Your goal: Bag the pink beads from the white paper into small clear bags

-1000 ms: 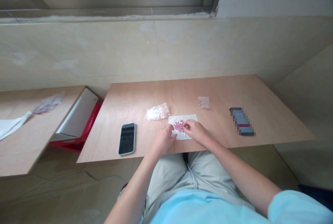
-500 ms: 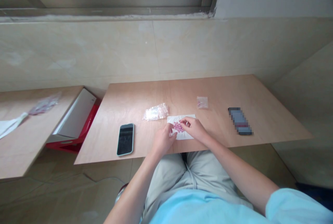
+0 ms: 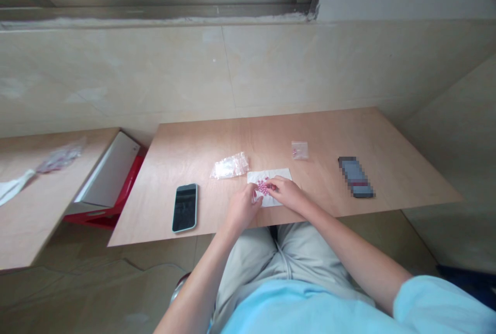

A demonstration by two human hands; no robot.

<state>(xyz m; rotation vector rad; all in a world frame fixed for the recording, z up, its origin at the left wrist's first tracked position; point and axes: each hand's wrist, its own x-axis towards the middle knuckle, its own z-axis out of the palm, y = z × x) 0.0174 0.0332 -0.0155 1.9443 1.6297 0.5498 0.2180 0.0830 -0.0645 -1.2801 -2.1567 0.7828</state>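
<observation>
A small heap of pink beads (image 3: 263, 187) lies on a white sheet of paper or cloth (image 3: 284, 173) near the table's front edge. My left hand (image 3: 245, 203) rests at the heap's left side, its fingers curled in. Something small and reddish shows between its thumb and fingers, too small to name. From the right, my right hand (image 3: 285, 192) reaches over the beads, with its fingertips bent together among them. Whatever those fingertips pinch is partly hidden.
Clear plastic bags (image 3: 230, 166) lie behind the sheet, and a small zip bag (image 3: 299, 150) sits further back. A phone (image 3: 185, 208) is at left, a blurred dark device (image 3: 356, 177) at right. Left of the table (image 3: 329, 132) stand a red crate (image 3: 129, 184) and a second table (image 3: 23, 225).
My right hand has lowered slightly, its fingertips now down in the beads. My left hand has barely moved. The whole view has shifted a little.
</observation>
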